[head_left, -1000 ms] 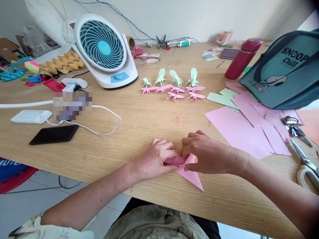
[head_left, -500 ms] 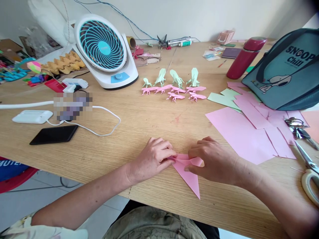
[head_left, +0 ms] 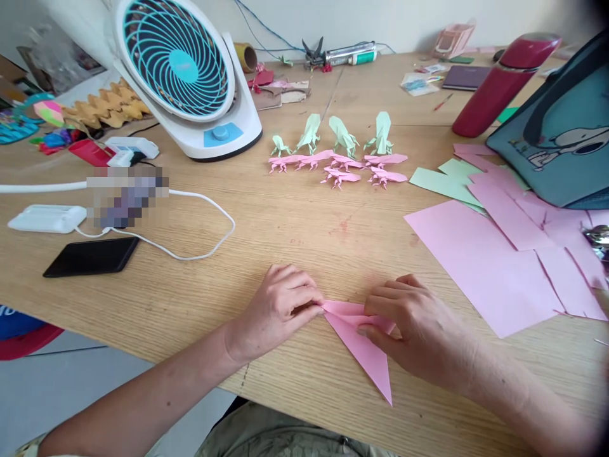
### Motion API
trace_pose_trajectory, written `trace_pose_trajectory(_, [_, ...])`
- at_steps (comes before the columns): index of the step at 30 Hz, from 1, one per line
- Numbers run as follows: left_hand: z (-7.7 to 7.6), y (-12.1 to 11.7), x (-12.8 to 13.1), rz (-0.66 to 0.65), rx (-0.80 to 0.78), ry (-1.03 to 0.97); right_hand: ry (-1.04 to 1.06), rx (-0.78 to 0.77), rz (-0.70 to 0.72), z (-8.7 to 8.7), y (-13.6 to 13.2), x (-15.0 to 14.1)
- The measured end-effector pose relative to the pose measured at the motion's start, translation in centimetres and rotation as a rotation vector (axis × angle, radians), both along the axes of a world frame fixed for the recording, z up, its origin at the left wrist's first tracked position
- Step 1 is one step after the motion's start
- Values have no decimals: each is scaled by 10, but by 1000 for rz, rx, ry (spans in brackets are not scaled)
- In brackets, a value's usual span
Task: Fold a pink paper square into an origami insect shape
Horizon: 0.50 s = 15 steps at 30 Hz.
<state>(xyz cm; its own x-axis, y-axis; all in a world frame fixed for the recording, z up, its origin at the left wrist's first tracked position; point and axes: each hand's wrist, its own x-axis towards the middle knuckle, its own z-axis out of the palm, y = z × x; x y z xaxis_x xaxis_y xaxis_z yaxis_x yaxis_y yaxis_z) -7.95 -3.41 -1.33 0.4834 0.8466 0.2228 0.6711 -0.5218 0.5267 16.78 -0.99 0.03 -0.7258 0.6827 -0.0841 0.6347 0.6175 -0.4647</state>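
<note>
A piece of pink paper (head_left: 364, 355), folded with a long point toward me, lies near the table's front edge between my hands. My left hand (head_left: 276, 311) pinches its left corner between thumb and fingers. My right hand (head_left: 413, 324) grips the folded flap on the right side, thumb below and fingers on top, hiding part of the folds. Beyond my hands stand several folded pink paper insects (head_left: 341, 178) and, behind them, several pale green ones (head_left: 342, 136).
Pink sheets (head_left: 480, 260) and green strips (head_left: 447, 184) lie at right, beside a teal bag (head_left: 556, 127) and a red flask (head_left: 504, 86). A white fan (head_left: 223, 133) stands at back left. A black phone (head_left: 90, 257), a white cable (head_left: 209, 254) and a white device (head_left: 47, 218) lie at left.
The camera view has moved closer and shifted. My left fingers now sit at the paper's outer left corner, and my right hand has slid slightly right along the flap.
</note>
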Motion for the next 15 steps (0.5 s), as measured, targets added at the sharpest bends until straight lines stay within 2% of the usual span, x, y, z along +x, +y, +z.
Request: trace_pose_trajectory(15, [-5,5,-6,48,-129,-109,197,80,-45,-10,-10,3])
